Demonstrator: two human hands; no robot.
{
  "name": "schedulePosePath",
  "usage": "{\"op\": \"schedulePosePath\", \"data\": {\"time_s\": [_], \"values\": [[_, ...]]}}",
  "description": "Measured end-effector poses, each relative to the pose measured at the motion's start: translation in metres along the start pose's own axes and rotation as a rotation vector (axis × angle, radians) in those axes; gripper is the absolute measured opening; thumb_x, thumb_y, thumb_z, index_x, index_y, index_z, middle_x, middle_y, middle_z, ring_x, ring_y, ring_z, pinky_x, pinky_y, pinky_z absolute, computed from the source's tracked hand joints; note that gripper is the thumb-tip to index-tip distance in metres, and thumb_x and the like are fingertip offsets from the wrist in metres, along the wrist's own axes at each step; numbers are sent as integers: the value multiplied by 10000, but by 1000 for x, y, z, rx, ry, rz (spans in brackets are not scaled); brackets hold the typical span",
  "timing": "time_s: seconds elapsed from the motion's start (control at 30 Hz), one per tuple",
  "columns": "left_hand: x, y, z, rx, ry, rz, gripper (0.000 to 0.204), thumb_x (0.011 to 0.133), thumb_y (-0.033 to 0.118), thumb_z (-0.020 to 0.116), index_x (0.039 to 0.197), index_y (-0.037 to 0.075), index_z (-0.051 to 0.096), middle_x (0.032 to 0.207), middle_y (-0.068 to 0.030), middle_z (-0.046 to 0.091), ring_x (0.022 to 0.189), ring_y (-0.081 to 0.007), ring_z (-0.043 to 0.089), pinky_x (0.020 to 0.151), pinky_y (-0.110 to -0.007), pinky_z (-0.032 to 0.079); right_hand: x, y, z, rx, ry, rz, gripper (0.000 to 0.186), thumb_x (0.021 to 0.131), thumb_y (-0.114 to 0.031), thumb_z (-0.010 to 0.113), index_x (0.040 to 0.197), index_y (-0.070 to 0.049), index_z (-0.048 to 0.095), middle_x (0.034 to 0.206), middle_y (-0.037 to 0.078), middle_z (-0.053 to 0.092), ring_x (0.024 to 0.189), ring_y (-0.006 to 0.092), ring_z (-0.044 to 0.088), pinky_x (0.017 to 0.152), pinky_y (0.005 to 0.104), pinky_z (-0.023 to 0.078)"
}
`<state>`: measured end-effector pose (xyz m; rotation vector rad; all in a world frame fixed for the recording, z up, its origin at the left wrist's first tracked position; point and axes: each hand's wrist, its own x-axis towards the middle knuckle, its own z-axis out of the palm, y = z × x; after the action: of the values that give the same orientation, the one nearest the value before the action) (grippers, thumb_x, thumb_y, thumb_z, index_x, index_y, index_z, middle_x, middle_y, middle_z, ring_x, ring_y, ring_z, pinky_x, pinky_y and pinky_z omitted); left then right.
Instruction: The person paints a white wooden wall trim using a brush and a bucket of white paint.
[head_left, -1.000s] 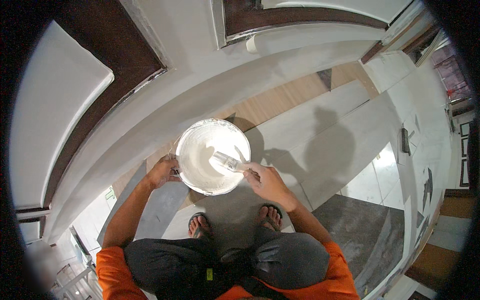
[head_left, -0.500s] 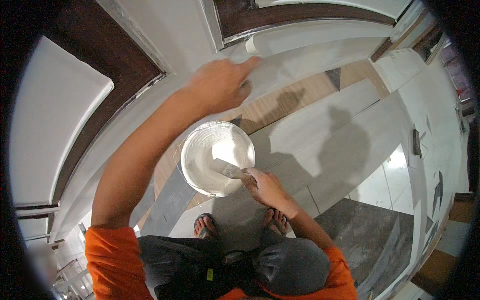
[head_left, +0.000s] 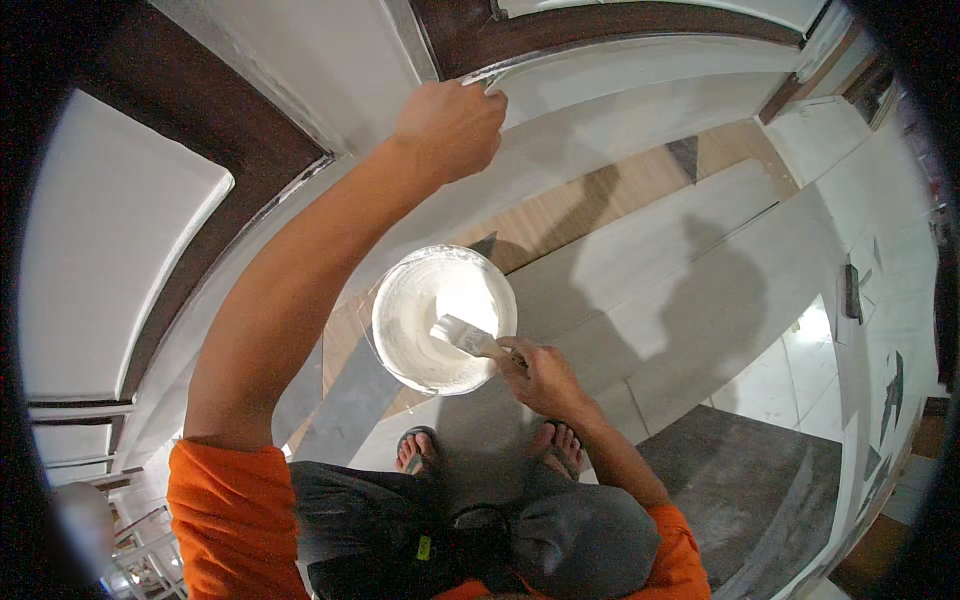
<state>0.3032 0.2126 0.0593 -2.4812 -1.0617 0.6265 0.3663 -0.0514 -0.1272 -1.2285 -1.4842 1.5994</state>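
Where bristled, a flat, whitish brush [head_left: 467,337]

Pale floor panels [head_left: 640,265] lie beside a white wall [head_left: 650,108].

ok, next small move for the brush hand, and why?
I'd probably wipe the brush on the inside of the bucket: the right hand holds it with whitish bristles over the opening, and drips could land on the floor beyond. The left hand is up by the wall, not steadying the bucket.
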Motion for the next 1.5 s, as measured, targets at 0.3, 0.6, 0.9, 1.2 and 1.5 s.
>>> {"op": "schedulePosePath", "data": {"time_s": [0.3, 0.6, 0.9, 1.2, 1.5], "values": [[-25, -8, 12, -64, 75, -103, 270, 953, 325, 543, 1061, 99, 642, 722, -194, 686, 672, -390, 689, 644, -537, 551, -10, 4, -4, -3, 19, -50, 391, 971, -271, 595, 1213, 36, 616, 888, 264, 695, 801, 365, 716, 712, 435, 543], [-40, -16, 12, -365, 142, -311, 327, 960, 362, 539, 1037, 95, 712, 832, -244, 694, 774, -437, 673, 748, -532, 544, -9, 6, -2, 6, 41, -104, 414, 984, -288, 583, 1217, 53, 610, 921, 261, 700, 849, 362, 719, 738, 427, 546], [-44, -27, 20, -279, 210, -486, 431, 939, 459, 587, 835, 69, 740, 739, -236, 679, 724, -422, 677, 677, -522, 544, -3, 3, 11, 7, 52, -121, 371, 960, -244, 613, 1210, 30, 617, 955, 272, 694, 882, 387, 710, 754, 418, 545], [-43, -34, 12, -145, 228, -437, 450, 932, 465, 596, 799, 56, 725, 740, -232, 679, 728, -410, 683, 670, -527, 549, 2, 3, 14, -12, 44, -71, 353, 962, -251, 611, 1204, 7, 620, 950, 261, 695, 878, 396, 704, 751, 439, 543], [-50, -28, 22, -213, 233, -450, 519, 886, 522, 627, 719, 36, 705, 680, -213, 670, 647, -402, 673, 637, -497, 545, 1, 11, 12, -23, 66, -96, 358, 962, -273, 608, 1197, -4, 625, 925, 256, 693, 856, 395, 704, 738, 433, 538]]}}
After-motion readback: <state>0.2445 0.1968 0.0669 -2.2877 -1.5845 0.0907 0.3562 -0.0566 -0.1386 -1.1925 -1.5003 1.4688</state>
